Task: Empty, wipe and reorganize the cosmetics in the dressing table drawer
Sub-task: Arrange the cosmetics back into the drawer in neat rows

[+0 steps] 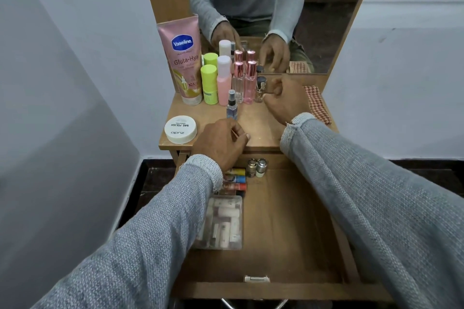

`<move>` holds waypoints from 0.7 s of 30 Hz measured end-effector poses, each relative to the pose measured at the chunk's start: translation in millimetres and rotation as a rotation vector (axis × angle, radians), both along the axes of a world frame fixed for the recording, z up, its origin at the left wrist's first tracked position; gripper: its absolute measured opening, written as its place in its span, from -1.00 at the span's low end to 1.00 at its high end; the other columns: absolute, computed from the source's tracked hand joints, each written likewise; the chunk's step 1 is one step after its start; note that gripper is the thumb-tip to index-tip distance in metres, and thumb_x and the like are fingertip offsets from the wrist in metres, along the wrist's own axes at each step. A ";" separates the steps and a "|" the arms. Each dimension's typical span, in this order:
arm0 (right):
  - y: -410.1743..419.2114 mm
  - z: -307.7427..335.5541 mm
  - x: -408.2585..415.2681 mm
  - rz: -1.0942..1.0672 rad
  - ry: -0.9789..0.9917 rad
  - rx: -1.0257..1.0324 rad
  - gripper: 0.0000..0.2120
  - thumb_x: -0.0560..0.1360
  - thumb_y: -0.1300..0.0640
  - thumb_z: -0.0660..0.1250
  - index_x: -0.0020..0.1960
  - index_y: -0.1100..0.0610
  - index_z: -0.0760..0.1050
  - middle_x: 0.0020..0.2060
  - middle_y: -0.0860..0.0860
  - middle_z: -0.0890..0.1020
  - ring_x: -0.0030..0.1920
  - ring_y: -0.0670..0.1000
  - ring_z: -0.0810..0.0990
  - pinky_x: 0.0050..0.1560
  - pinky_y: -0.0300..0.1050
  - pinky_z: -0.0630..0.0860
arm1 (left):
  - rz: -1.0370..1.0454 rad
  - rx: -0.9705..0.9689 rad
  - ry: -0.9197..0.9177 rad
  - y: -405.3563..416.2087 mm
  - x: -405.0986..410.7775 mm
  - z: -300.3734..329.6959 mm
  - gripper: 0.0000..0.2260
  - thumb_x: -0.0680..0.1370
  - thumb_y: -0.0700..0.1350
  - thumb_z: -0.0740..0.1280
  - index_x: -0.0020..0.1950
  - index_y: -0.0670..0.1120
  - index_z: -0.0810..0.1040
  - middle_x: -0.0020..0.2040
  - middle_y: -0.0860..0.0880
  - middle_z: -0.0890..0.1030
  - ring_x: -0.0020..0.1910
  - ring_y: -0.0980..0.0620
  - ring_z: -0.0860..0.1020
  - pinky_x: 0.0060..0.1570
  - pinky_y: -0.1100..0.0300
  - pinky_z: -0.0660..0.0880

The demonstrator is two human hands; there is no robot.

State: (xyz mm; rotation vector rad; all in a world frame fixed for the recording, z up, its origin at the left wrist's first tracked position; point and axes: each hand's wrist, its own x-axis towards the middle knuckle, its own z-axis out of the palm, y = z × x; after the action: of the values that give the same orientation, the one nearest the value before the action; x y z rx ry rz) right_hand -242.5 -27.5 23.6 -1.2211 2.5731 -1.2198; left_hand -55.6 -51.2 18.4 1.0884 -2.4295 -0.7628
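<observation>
Emptying is under way: bottles line the tabletop at upper centre while the open drawer (288, 221), lower centre, holds small tubes (236, 178) and a clear case (222, 223). The right hand (283, 100), fingers curled, reaches a dark-capped bottle (260, 89); actual grip unclear. The left hand (221, 142) rests loosely curled, seemingly empty. Next, likely, the remaining tubes.
</observation>
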 end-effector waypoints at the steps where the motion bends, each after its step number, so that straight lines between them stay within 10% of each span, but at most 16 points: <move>1: -4.0 -0.5 -2.4 0.015 0.014 0.004 -0.64 0.40 0.16 0.41 0.18 0.17 0.48 0.01 0.05 0.61 0.02 0.05 0.58 0.06 -0.03 0.53 | -0.006 0.000 -0.004 -0.7 0.2 -1.4 -0.89 0.50 0.03 0.37 -0.19 0.03 0.55 -0.22 0.04 0.63 -0.17 0.02 0.58 -0.11 0.10 0.53; 21: 1.9 6.3 -5.7 -0.016 -0.068 -0.120 -0.71 0.44 0.07 0.41 0.10 0.13 0.47 -0.15 -0.06 0.59 -0.14 -0.04 0.57 -0.03 -0.10 0.54 | -0.106 0.038 0.147 17.1 22.9 -16.9 -0.90 0.52 -0.04 0.37 -0.18 0.00 0.60 -0.25 0.09 0.62 -0.23 0.16 0.56 -0.18 0.19 0.52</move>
State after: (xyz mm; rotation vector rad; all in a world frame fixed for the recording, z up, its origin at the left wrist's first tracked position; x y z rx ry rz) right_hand -248.2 -25.6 30.0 -1.1597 2.4985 -1.4126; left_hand -32.7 -34.0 1.5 0.8893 -2.3718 -0.8938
